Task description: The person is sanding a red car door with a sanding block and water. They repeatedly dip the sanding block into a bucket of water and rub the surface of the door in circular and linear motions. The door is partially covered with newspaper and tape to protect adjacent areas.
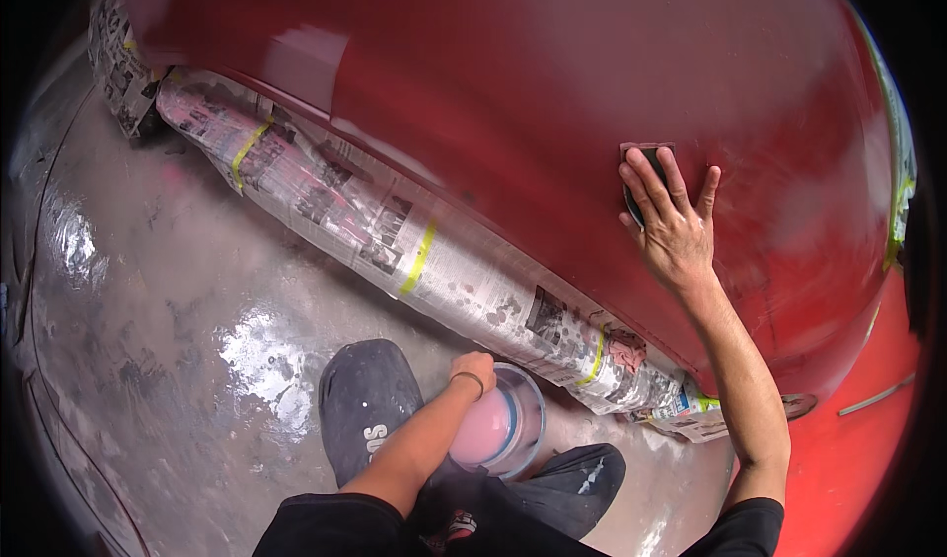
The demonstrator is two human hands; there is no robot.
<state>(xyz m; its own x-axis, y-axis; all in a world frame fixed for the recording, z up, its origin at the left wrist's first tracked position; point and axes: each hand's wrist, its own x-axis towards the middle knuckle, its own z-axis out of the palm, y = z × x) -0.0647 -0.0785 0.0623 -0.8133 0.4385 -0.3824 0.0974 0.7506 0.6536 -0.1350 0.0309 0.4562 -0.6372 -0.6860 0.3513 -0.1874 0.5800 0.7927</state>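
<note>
Two hands, well apart. Right hand (676,231) spread flat, fingers outstretched over dark pad (632,205) on red panel (493,103); much of pad hidden under fingers, only edges showing. Left hand (475,368) curled at rim of clear bucket (536,414), fingertips out of sight; whether clamped on anything, cannot tell. Pink contents (480,429) partly covered by left forearm. Panel cut off at upper edge. Newspaper wrapping (473,281) along panel's lower edge; what lies beneath, hidden.

From my remote post I see a vehicle paint workshop: below the red body panel (513,74), yellow-taped newspaper masking (483,279) and stained floor (168,291).
</note>
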